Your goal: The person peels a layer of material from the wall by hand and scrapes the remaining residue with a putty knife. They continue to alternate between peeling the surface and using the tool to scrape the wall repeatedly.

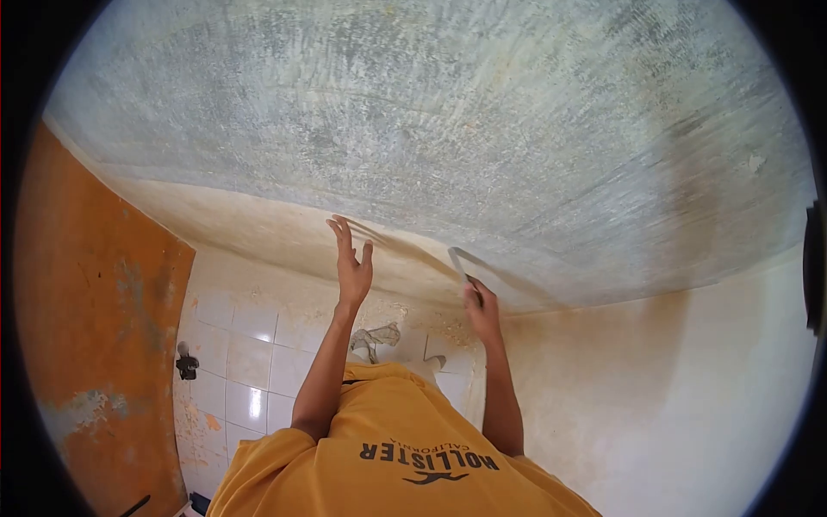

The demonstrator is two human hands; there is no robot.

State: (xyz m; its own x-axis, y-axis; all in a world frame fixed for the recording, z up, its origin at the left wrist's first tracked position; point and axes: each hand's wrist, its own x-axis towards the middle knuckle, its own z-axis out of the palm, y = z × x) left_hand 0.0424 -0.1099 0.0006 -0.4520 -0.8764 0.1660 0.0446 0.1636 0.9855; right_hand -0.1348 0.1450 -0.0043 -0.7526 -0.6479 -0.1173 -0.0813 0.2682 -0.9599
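In front of me rises a wall (pixel 413 129), blotchy grey above and cream in a band along the bottom. My right hand (pixel 483 308) grips the dark handle of a scraper (pixel 457 259), its narrow grey blade pointing up at the border between grey and cream. Whether the blade touches the wall is hard to tell. My left hand (pixel 352 274) holds nothing; its fingers are stretched out beside the cream band, with the fingertips at or close to the surface.
White floor tiles (pixel 250 358) with scattered flakes lie below. A crumpled greyish cloth or similar piece (pixel 376 339) is near my feet. On the left stands an orange wall (pixel 103 327) with peeled patches, and a small dark object (pixel 186 362) lies near it. A pale wall (pixel 655 388) adjoins on the right.
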